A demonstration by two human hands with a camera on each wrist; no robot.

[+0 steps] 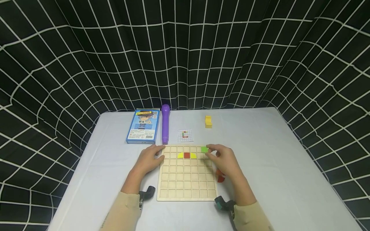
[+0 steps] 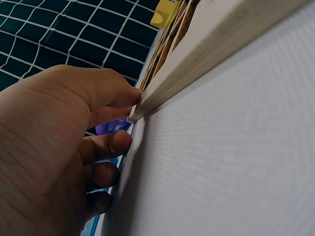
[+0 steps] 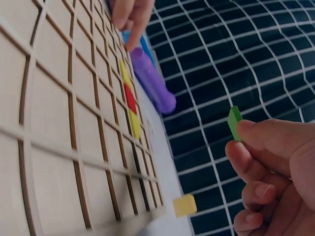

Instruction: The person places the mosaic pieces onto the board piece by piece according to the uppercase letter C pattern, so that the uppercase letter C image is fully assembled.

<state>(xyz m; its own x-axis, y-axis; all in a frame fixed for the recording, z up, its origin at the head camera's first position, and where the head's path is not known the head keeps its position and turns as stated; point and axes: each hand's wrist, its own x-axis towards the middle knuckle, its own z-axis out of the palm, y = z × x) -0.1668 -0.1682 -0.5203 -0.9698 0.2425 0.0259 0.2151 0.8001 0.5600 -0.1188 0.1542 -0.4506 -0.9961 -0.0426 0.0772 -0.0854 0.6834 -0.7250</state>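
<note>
Tan sleeves (image 1: pixel 122 210) up front, right hand's grip (image 1: pixel 226 160) pinching a green tile (image 1: pixel 204 149) over the far right corner of the grid board (image 1: pixel 187 177), left hand (image 1: pixel 147 160) relaxed, just touching its left edge

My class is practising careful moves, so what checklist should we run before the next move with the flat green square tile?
1. Flat green square tile pinched by right hand: ok.
2. Pale wooden grid board held at its far-left corner by left hand: ok.
3. Flat red square tile between two flat yellow pieces: ok.
4. Small white gridded card uncovered: ok.
5. Number of loose red pieces beside the board: cannot tell; right forearm obstructs.
</note>
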